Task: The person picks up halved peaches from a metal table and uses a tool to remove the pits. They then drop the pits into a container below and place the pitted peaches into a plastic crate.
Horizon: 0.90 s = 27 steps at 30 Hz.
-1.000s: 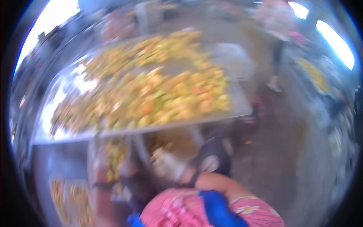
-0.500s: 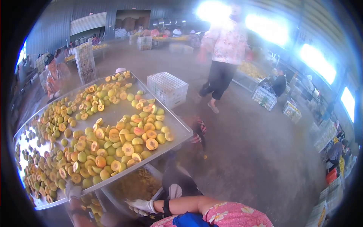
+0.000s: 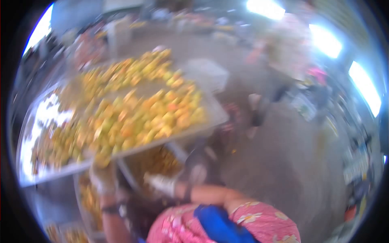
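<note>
My left hand [image 3: 103, 178], in a whitish glove, is at the near rim of the metal sorting tray [image 3: 133, 151]. A yellow-green apricot [image 3: 102, 160] shows at its fingertips, overlapping the rim, and the fingers look closed around it. The tray bears a heap of halved apricots [image 3: 162, 117], yellow, green and orange. My right hand [image 3: 161, 184], gloved in white, is below the tray at the near side of a crate of fruit pieces [image 3: 156, 164]. Motion smears its fingers, and I cannot tell what they hold.
Another fruit-filled crate [image 3: 90, 198] stands beneath the tray on the left. A white crate [image 3: 206, 73] is beyond the tray's far right corner. A blurred person [image 3: 289, 46] is on the floor to the right; another person [image 3: 89, 50] is across the tray.
The view has swung, so the tray appears farther right and is blurred. My left hand has come away from among the fruit to the rim, with an apricot. The right hand stays low.
</note>
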{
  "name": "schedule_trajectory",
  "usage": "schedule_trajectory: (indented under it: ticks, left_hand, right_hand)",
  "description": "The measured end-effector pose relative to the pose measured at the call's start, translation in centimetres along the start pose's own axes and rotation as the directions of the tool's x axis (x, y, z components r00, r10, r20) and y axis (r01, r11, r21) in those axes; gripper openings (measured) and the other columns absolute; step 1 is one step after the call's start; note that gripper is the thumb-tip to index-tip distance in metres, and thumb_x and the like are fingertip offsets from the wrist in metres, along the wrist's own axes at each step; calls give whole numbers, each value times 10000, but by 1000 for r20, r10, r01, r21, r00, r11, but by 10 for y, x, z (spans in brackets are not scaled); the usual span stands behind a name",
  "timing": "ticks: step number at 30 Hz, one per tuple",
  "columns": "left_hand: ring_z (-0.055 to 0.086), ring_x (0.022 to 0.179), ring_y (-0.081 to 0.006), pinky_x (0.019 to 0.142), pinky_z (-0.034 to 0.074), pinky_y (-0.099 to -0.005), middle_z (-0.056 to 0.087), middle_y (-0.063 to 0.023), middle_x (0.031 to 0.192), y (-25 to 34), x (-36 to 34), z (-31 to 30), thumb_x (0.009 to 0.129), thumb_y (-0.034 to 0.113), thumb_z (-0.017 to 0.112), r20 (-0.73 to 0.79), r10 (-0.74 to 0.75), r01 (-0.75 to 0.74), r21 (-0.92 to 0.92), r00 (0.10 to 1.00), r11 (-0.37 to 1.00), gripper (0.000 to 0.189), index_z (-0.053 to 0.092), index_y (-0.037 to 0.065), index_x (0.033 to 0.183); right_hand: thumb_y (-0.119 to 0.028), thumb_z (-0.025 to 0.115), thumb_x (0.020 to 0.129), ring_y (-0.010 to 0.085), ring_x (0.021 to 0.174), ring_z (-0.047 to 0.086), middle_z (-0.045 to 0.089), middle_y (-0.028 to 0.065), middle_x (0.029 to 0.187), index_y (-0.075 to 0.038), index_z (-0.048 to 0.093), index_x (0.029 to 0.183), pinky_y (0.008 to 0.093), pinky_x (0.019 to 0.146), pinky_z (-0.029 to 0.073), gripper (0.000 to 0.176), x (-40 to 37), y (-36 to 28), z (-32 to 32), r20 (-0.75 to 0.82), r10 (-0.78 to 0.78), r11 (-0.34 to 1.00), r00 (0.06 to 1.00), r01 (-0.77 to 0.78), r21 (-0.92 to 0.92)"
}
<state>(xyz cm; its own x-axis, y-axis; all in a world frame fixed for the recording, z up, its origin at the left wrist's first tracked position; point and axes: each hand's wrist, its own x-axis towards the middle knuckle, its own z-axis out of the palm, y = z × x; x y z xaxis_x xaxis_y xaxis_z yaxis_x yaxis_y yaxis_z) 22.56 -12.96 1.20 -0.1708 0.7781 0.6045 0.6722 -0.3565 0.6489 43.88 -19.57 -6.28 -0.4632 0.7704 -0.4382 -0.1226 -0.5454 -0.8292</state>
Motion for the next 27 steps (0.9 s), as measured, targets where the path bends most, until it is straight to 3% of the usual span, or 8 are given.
schedule_trajectory:
  ticks: [4,6,7,10,12,16,18,27]
  left_hand:
    - [692,784,-234,766,555,-374,724,-89,888,21,-30,15,792,257,807,-79,-63,51,-149,995,987,362,688,21,1040]
    - [631,1027,-261,904,537,-471,652,-132,1134,6,-40,31,970,276,562,171,-83,124,-243,982,962,408,545,-17,1255]
    - [602,1085,-300,914,529,-520,619,-154,1189,-2,-46,52,993,305,473,209,-249,319,-746,946,584,422,532,-3,1274]
    - [609,1084,-326,931,520,-502,615,-176,1194,32,-51,37,984,260,465,579,-369,437,-805,727,-402,386,522,35,1293]
    - [607,1087,-329,946,522,-479,603,-186,1210,10,-63,60,991,240,454,318,-377,396,-906,870,150,374,512,29,1294]
    - [607,1076,-319,964,515,-454,606,-183,1197,30,-68,46,997,253,474,341,-367,430,-882,865,194,351,528,31,1262]
    - [608,1070,-316,970,512,-447,608,-183,1191,32,-71,45,1001,261,480,319,-379,433,-860,869,270,344,534,31,1251]
    - [615,1030,-293,937,518,-413,634,-174,1119,44,-73,42,1014,311,514,319,-362,415,-881,876,228,341,551,42,1220]
  right_hand:
    - [-601,467,970,141,412,465,531,9,640,-138,578,1005,292,360,382,477,15,-7,0,-20,111,989,994,-109,99]
    - [-560,475,987,101,366,413,512,-21,600,-142,574,1008,260,324,316,430,12,-15,5,18,-81,997,997,80,15]
    - [-535,470,999,94,361,406,508,-25,591,-133,573,1008,251,321,309,415,-4,-37,14,53,-51,998,997,49,30]
    - [-478,465,1021,89,368,419,529,-17,628,-103,562,1018,254,314,323,387,-4,-46,14,55,-164,986,985,165,-26]
    - [-454,469,1026,64,380,413,513,-31,640,-110,563,1029,237,307,316,356,-7,-47,16,-77,-215,966,973,200,-166]
    - [-410,485,1025,215,444,552,596,70,659,-87,562,1063,343,377,424,334,-23,-58,22,-32,-161,943,986,144,-300]
    - [-368,509,1014,425,669,634,655,225,765,-58,555,1088,477,561,499,322,-14,-52,22,155,-682,376,714,525,-764]
    - [-435,448,1024,500,931,595,641,311,913,-30,575,1103,515,781,463,432,-23,-59,28,48,-534,411,844,309,-858]
